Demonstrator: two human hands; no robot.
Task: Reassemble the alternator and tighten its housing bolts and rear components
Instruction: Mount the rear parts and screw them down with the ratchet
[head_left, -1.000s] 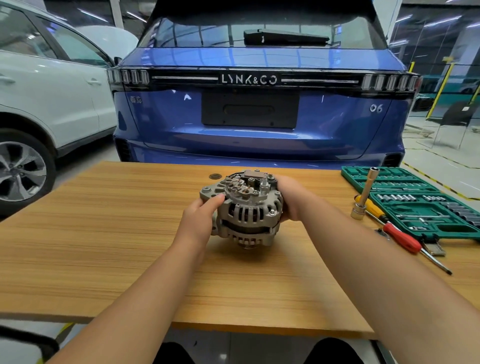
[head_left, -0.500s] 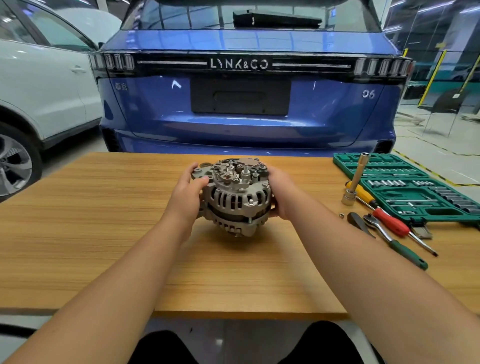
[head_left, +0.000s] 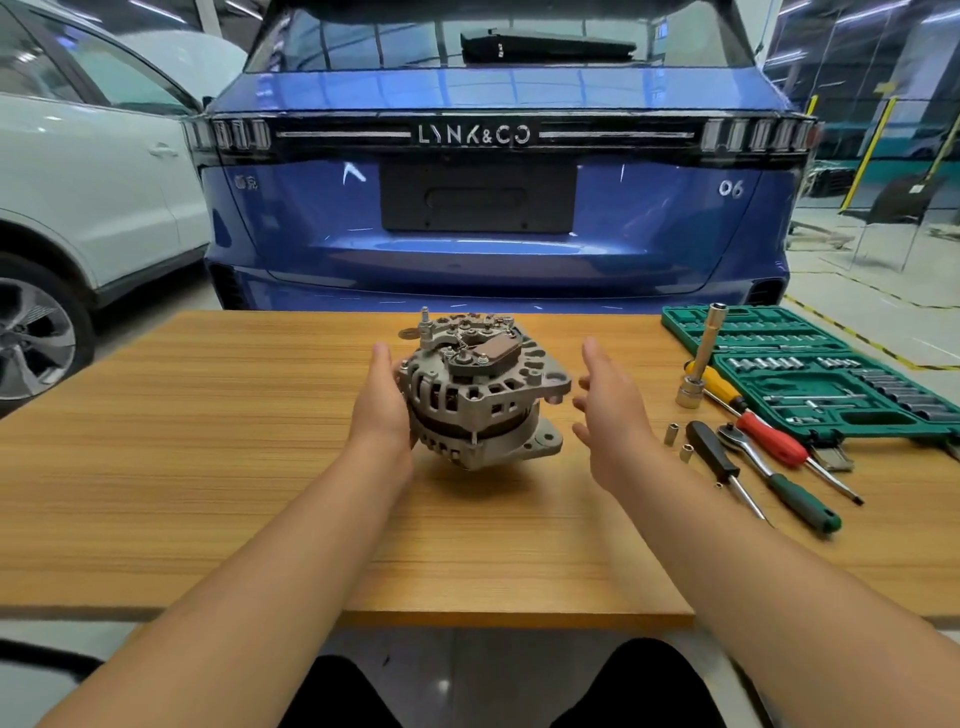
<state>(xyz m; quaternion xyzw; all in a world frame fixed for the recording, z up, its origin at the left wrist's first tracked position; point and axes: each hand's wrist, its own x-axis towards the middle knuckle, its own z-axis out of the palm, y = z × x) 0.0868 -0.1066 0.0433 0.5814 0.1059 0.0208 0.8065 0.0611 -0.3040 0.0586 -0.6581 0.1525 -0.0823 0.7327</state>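
Observation:
A grey cast alternator (head_left: 480, 389) stands tilted on the wooden table (head_left: 208, 467), its rear end with studs and a brown cover facing up and toward me. My left hand (head_left: 382, 400) lies flat against its left side, fingers straight. My right hand (head_left: 608, 410) hovers just right of the housing with fingers spread, a small gap between it and the mounting ear. On the right lie a ratchet with a green handle (head_left: 779, 478), a red-handled screwdriver (head_left: 769, 436), a black-handled driver (head_left: 714, 454), an upright socket extension (head_left: 698, 358) and two small sockets (head_left: 678, 441).
An open green socket case (head_left: 831, 379) takes up the table's right end. A blue car's tail (head_left: 493, 208) stands right behind the table, a white car (head_left: 78, 182) to the left. My knees show under the near table edge.
The alternator has been turned, so a mounting ear now points right. My right hand has let go and moved off to the right. My left hand went from gripping to lying flat.

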